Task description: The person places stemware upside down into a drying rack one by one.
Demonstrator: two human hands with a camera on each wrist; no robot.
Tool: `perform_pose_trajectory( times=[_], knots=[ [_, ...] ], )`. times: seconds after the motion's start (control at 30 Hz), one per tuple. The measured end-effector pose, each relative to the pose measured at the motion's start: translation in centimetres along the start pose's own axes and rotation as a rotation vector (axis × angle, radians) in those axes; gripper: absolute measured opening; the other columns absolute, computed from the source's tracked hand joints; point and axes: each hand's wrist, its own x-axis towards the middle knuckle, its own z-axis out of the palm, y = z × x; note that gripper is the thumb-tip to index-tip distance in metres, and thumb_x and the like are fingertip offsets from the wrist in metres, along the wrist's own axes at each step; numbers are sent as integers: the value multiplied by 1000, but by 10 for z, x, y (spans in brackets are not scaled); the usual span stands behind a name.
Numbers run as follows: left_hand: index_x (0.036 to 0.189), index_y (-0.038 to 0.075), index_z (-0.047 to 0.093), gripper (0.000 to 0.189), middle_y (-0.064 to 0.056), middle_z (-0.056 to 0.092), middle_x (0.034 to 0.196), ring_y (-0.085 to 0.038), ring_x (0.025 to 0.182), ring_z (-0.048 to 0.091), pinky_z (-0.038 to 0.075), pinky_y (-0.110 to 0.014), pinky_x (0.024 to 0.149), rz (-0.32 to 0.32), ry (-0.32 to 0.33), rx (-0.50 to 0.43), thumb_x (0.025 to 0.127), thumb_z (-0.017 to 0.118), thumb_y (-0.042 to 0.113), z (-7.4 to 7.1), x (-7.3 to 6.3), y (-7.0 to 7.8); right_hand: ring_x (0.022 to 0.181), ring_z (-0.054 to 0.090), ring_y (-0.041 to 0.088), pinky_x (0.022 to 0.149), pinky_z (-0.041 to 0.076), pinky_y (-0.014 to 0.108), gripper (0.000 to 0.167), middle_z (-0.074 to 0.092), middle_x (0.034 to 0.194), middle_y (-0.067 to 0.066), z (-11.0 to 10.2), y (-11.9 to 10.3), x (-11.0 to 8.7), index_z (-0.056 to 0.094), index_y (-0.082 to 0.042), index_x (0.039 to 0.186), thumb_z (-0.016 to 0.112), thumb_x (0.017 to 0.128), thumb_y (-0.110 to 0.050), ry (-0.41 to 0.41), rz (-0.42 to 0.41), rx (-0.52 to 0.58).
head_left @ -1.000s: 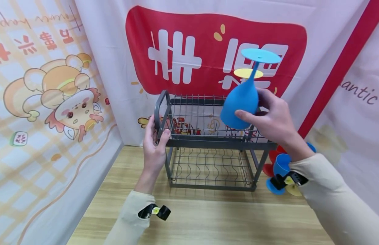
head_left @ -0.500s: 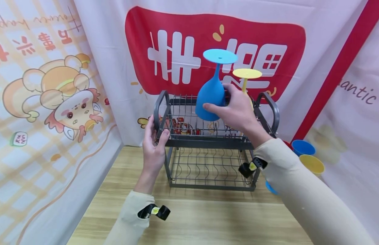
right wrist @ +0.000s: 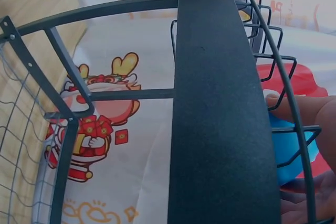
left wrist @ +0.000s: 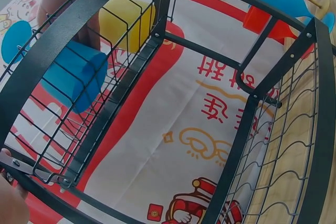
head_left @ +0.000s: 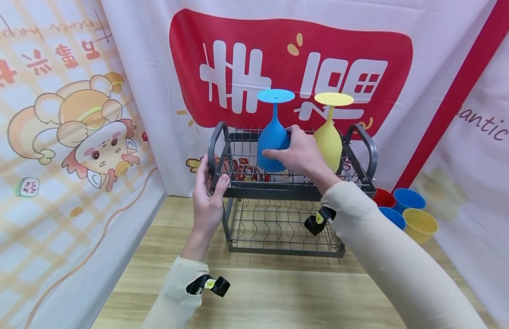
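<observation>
A blue goblet (head_left: 274, 141) stands upside down in the top tier of a dark metal dish rack (head_left: 279, 192), its round foot uppermost. My right hand (head_left: 299, 151) holds its bowl from the right, thumb in front. Just right of that hand, an upturned yellow goblet (head_left: 329, 141) sits in the same tier, partly hidden by the hand. At the rack's left end my left hand (head_left: 207, 196) grips the frame beside the handle, thumb over the front corner. Through the wires in the left wrist view, the blue bowl (left wrist: 76, 74) appears inside the top basket.
On the table right of the rack stand more goblets, among them a red one (head_left: 384, 198), a blue one (head_left: 409, 199) and a yellow one (head_left: 420, 225). The rack's lower tier (head_left: 283, 224) has wavy wires. A printed cloth (head_left: 147, 91) hangs behind and at the sides.
My right hand has carried the blue goblet leftward, then down into the top tier beside the yellow one. My left hand keeps its place on the rack.
</observation>
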Motion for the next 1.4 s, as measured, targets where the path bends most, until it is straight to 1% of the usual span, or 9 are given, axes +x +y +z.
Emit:
perform_pose_trajectory(
  times=[0.2,0.4,0.57,0.77,0.9,1.03,1.13,1.27,1.4],
  knots=[
    [167,27,31,68,7,49,162,-16,149,48,40,-52,127,-16,7,10,107,62,33,0,-1,0,134,59,42,106,58,58,88,54,153,16,2,1,4,35,-9,157,82,91,-45,-46,50,-26],
    [167,27,31,68,8,49,163,-17,150,47,39,-50,128,-15,5,6,107,62,34,0,0,-2,135,58,43,108,57,59,89,53,155,17,3,1,6,33,-8,159,81,92,-44,-50,52,-39],
    [167,26,31,68,5,48,164,-19,152,46,39,-52,128,-14,4,8,107,62,33,1,0,-2,134,61,40,104,59,56,95,56,154,16,3,2,2,32,-9,160,84,89,-45,36,40,-14],
    [167,25,30,68,2,48,165,-16,150,47,40,-52,127,-18,8,8,107,62,28,1,-1,-1,139,60,35,102,62,50,94,55,158,13,-2,8,-14,35,-10,161,85,89,-44,197,-73,101],
    [168,25,30,68,1,47,165,-16,150,46,38,-51,128,-10,8,4,107,62,27,0,-1,-1,133,66,32,106,60,48,82,63,150,12,-9,16,-28,45,-10,154,84,90,-43,225,-188,147],
    [167,25,31,68,7,49,163,-18,151,47,38,-49,128,-5,14,1,107,62,28,-1,-1,-2,131,67,30,108,58,50,76,66,145,10,-17,27,-44,50,-10,149,83,90,-44,235,-284,153],
    [167,26,31,68,8,49,162,-18,151,47,40,-50,127,-2,12,3,107,62,28,-2,-2,-2,128,67,28,108,59,49,69,68,141,9,-26,38,-57,53,-9,146,83,92,-41,276,-343,156],
    [167,26,31,67,7,48,163,-17,151,46,41,-52,126,-8,4,3,107,61,28,-1,-1,-2,123,68,21,105,60,31,63,70,137,5,-40,55,-71,57,-11,143,82,93,-37,365,-369,153],
    [167,27,30,67,4,47,165,-17,151,46,40,-54,126,-9,0,4,107,61,30,0,0,-3,121,67,17,97,54,11,61,69,139,3,-53,75,-84,58,-14,145,83,93,-34,435,-356,135]
  ],
)
